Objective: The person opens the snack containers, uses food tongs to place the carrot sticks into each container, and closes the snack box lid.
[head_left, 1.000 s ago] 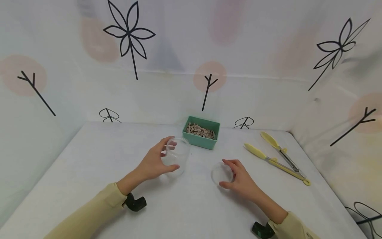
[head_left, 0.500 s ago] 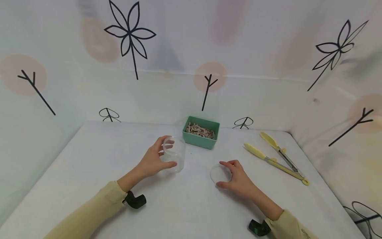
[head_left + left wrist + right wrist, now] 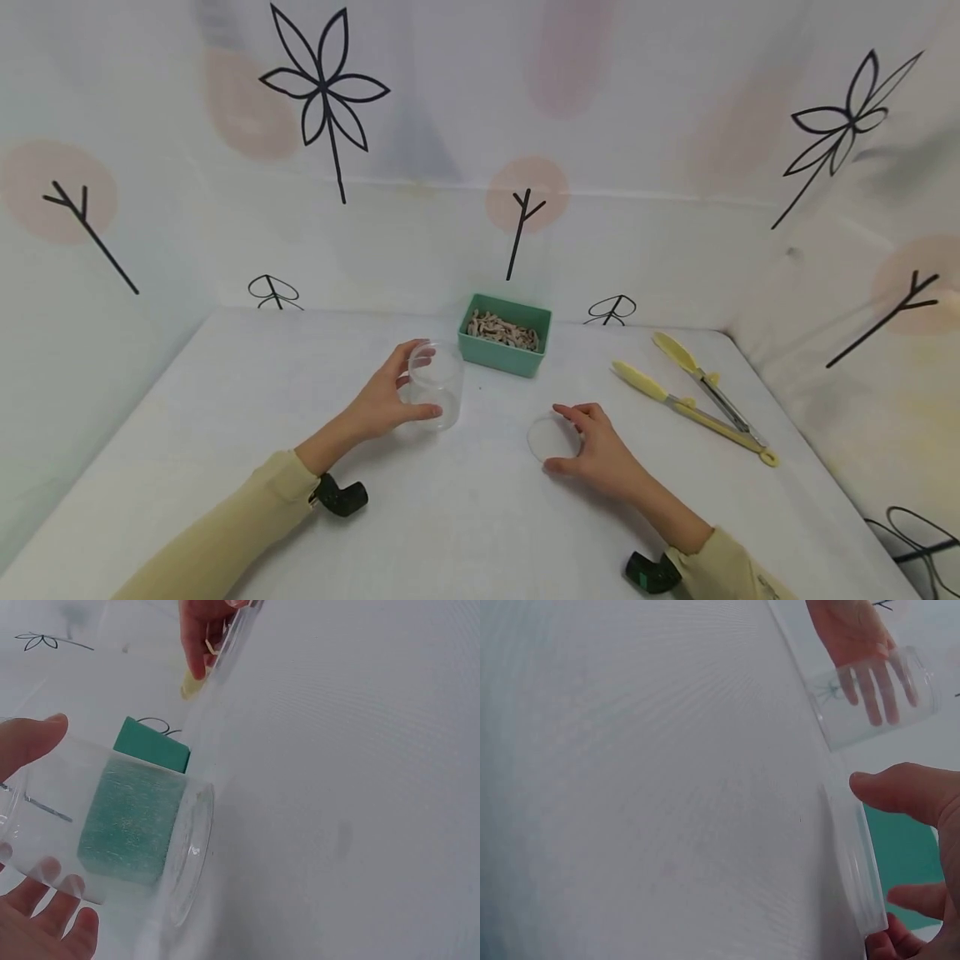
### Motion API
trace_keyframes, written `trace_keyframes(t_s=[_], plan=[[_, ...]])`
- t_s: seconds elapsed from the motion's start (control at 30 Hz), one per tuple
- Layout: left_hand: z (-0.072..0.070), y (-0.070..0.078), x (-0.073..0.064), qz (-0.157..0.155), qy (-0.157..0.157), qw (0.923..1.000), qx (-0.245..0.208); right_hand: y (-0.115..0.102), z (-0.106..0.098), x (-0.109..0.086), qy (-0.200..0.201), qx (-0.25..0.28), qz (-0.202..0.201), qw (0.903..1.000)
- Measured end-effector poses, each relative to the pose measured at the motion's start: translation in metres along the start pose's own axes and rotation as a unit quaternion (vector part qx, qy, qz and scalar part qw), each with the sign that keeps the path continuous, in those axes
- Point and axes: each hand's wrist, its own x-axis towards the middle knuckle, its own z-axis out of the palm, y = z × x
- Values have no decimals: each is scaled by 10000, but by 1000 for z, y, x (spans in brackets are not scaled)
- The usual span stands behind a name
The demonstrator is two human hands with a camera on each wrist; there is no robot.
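Note:
A clear, straight-sided jar (image 3: 442, 390) stands upright on the white table, left of centre. My left hand (image 3: 386, 400) holds it from the left, thumb on the near side and fingers behind, showing through the wall. In the left wrist view the green box shows through the jar (image 3: 131, 817). To the right, a round clear lid (image 3: 549, 440) lies flat on the table. My right hand (image 3: 600, 450) holds its edge between thumb and fingers. From the right wrist, the lid (image 3: 864, 877) appears edge-on between the thumb and fingers.
Behind the jar, a green box (image 3: 501, 358) holds many small, pale, twisted pieces (image 3: 502, 331). Yellow-tipped metal tongs (image 3: 693, 408) lie spread at the right. A white patterned backdrop (image 3: 420, 242) rises behind the table. Black devices (image 3: 341, 497) sit at both wrists.
The jar and my left hand have shifted slightly left, and the jar looks more upright. The lid has moved a little left and settled flat, with my right hand still at it.

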Motion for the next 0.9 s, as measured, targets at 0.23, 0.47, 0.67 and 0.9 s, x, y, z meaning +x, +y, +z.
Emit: trace_keyframes(t_s=[0.23,0.47,0.67,0.9], plan=[[-1,3,5,-97,43,9994,-339,-1,-8,-1,2,414,284,9987],[-2,18,1,-182,37,9990,-403,4,-27,1,151,872,584,9944],[-8,39,-6,-34,58,9989,-469,23,-65,2,584,1246,682,9881],[-8,6,4,-138,137,9987,-469,68,-110,-2,1799,670,513,9800]])
